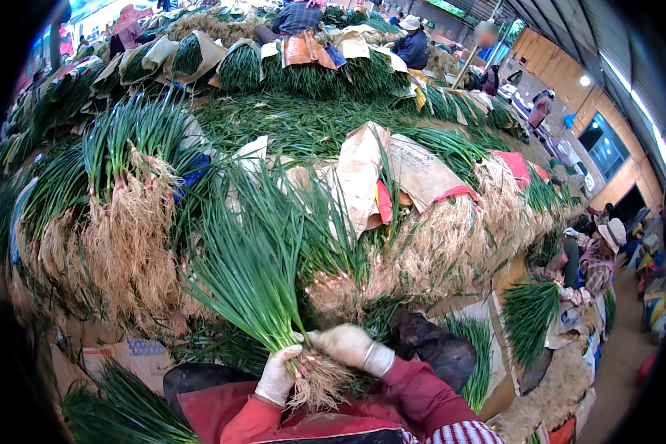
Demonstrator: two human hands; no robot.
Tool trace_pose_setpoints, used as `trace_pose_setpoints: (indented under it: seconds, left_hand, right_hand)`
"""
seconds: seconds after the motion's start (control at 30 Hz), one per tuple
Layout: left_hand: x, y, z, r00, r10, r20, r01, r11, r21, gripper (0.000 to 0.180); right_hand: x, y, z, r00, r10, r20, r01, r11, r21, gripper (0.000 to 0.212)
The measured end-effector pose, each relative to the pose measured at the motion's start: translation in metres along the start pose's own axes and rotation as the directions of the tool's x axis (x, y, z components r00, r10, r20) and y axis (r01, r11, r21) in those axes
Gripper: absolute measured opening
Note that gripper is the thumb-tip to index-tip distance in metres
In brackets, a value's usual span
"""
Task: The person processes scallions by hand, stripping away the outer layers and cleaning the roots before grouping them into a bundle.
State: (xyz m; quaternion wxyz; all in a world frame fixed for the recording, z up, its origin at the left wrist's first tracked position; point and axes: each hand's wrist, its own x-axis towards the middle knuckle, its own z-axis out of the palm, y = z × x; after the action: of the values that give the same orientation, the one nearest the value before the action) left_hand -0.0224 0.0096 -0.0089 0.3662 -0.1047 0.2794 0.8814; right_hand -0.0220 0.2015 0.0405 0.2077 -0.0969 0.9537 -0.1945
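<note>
A bunch of green onions stands upright in front of me, green leaves fanning up and tan roots hanging at the bottom. My left hand, in a white glove, grips the bunch just above the roots. My right hand, also gloved, closes on the same bunch from the right side at the root end. Red sleeves cover both forearms.
Big bundles of green onions with roots outward are heaped all around, some wrapped in brown sacks. A person in a hat sits at the right with another bunch. More people sit on the pile far back.
</note>
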Motion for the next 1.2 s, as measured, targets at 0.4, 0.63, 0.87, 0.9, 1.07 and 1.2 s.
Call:
trace_pose_setpoints:
  seconds: [0.4, 0.63, 0.87, 0.9, 1.07, 1.2]
  left_hand:
    - [0.015, 0.003, 0.029, 0.997, 0.043, 0.059, -0.034, 0.989, -0.146, 0.078]
    - [0.019, 0.001, 0.027, 0.994, -0.01, 0.104, 0.029, 0.984, -0.176, 0.064]
    - [0.024, -0.003, 0.019, 0.995, -0.041, 0.094, 0.045, 0.998, -0.045, 0.039]
    - [0.021, -0.002, 0.014, 0.994, -0.074, 0.083, 0.074, 0.997, 0.004, 0.038]
    - [0.007, -0.002, 0.03, 0.999, -0.024, -0.035, 0.026, 0.999, 0.034, 0.029]
    - [0.012, -0.01, 0.007, 0.997, -0.079, 0.0, 0.079, 0.996, 0.05, 0.023]
  right_hand:
    - [0.091, 0.194, 0.052, 0.703, 0.592, -0.394, -0.416, 0.792, 0.447, 0.036]
    - [0.038, 0.117, -0.017, 0.747, 0.529, -0.404, -0.536, 0.838, 0.107, 0.035]
    - [-0.013, 0.028, 0.016, 0.817, 0.185, -0.546, 0.051, 0.92, 0.388, 0.032]
    - [-0.017, 0.019, 0.023, 0.827, 0.153, -0.541, 0.082, 0.919, 0.386, 0.034]
    - [-0.016, -0.001, 0.0, 0.871, 0.215, -0.442, -0.148, 0.972, 0.18, 0.043]
    - [0.009, 0.011, 0.007, 0.976, 0.086, -0.202, 0.064, 0.77, 0.635, 0.033]
